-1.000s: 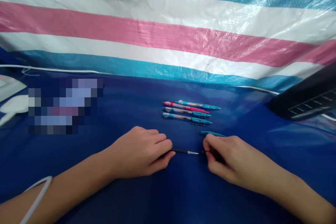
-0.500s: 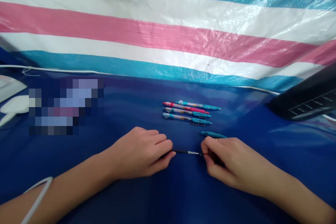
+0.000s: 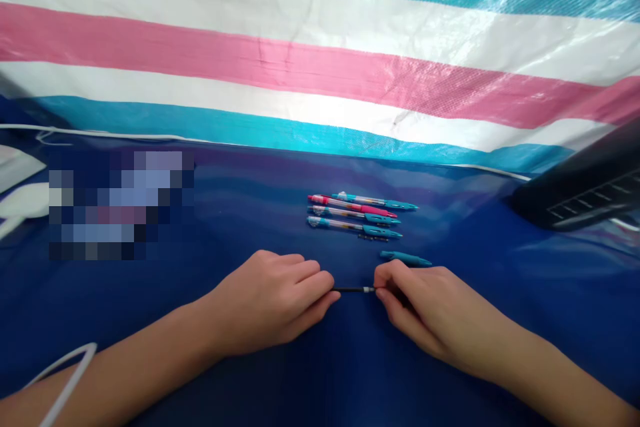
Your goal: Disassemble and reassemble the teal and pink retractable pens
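Observation:
My left hand (image 3: 280,297) is closed around one end of a thin black pen refill (image 3: 353,289), which points right between my hands. Its light collar shows just short of the fingers of my right hand (image 3: 425,307). Thumb and forefinger there are pinched together over the refill's tip, hiding it; any small part between them cannot be made out. Just beyond my right knuckles lies a teal pen grip section (image 3: 406,258). Farther back, several click pens lie side by side, among them a red pen (image 3: 353,206) and a blue pen (image 3: 355,227).
Small dark spring-like pieces (image 3: 373,237) lie near the pens on the blue tabletop (image 3: 240,200). A black object (image 3: 585,180) stands at the right. White items (image 3: 27,200) and a blurred-out patch are at the left. A striped sheet (image 3: 310,67) rises behind.
My right hand has moved left toward my left hand. The fingertips now cover the refill's metal tip, which showed before, and less of the refill is visible between the hands.

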Motion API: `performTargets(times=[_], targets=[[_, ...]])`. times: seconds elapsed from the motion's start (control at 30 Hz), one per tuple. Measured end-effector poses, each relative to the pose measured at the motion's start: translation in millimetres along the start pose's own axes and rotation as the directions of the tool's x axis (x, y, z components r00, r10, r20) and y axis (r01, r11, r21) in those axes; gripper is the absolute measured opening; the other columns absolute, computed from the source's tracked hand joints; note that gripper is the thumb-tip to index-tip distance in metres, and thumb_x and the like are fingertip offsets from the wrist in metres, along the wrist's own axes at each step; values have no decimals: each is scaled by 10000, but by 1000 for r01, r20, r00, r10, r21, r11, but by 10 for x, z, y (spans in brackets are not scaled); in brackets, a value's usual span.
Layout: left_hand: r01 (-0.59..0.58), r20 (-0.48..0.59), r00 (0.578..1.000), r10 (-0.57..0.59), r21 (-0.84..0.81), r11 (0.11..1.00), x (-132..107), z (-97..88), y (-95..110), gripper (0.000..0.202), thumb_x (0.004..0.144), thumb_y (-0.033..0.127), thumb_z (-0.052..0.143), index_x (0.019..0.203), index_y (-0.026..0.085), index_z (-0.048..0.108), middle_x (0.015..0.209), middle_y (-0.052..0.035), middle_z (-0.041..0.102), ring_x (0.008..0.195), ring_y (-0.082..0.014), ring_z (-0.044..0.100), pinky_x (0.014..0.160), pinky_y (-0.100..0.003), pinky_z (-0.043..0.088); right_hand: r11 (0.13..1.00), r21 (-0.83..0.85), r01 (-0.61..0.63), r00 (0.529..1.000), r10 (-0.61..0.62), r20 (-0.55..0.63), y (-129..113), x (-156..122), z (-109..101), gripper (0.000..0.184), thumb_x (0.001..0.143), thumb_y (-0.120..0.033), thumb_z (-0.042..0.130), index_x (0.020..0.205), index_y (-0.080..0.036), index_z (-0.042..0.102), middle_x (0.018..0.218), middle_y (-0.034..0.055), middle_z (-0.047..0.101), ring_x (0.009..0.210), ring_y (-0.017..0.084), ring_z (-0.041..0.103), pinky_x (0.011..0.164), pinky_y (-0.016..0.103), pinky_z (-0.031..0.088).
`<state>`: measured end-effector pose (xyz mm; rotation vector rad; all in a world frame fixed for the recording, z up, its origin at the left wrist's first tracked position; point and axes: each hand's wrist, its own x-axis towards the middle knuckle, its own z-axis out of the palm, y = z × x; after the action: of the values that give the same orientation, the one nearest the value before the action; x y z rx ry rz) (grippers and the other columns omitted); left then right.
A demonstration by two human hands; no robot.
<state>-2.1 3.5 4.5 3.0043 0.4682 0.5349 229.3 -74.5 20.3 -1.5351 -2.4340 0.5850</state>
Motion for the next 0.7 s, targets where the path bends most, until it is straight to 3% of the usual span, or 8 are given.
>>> performTargets(times=[0.3,0.7], targets=[[-16,-70,997,16,0,1000,-2,22,-24,327,1021,287,377,845,164,624,654,13,621,519,-130,567,446,-255,339,999,-42,20,999,-22,-38,15,-11,60,167,1011,-224,293,938,-225,443,726,-20,618,588,180,632,505,280,344],[-61,-53,997,63,51,997,-13,3,-27,272,1029,257,371,885,166,584,670,16,602,546,-119,551,464,-240,345,1000,-23,5,999,-6,-48,-35,-14,98,186,1012,-204,248,944,-201,422,758,25,644,619,174,639,521,270,355]])
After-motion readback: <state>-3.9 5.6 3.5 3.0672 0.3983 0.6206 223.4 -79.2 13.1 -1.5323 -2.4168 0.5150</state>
